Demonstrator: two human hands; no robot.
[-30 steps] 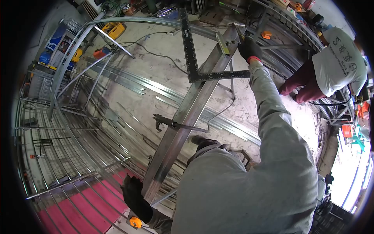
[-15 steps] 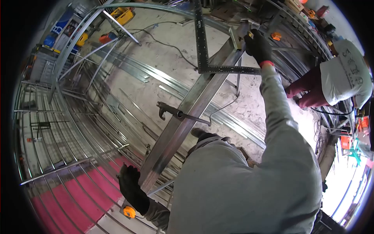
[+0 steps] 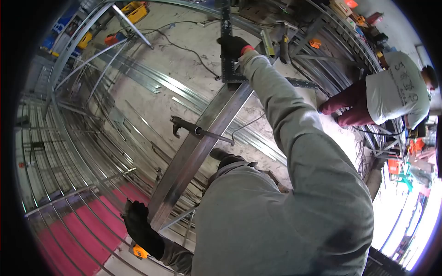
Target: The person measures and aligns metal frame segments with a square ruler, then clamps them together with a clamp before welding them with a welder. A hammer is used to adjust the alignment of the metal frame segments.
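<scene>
My right hand (image 3: 233,47), in a black glove, is closed around the long leg of a black framing square (image 3: 228,69). The square's corner lies over a long steel box beam (image 3: 182,161), and its short leg reaches to the right. Beside the beam's far end rests a hammer (image 3: 284,46), near a small yellowish metal piece (image 3: 267,43). A metal clamp-like tool (image 3: 198,130) with a hooked end and a bar sits across the beam. My gloved left hand (image 3: 138,220) is beside the beam's near end, fingers curled; what they hold, if anything, is hidden.
An orange tape measure (image 3: 139,251) is below my left hand. Metal bar grilles (image 3: 69,193) stand at left over a pink sheet (image 3: 92,221). Steel strips (image 3: 184,94) and a cable lie on the floor. A co-worker (image 3: 396,89) bends over at right.
My right hand has let go of the hammer and moved left onto the framing square. The hammer stays by the beam's far end. The whole view has shifted slightly.
</scene>
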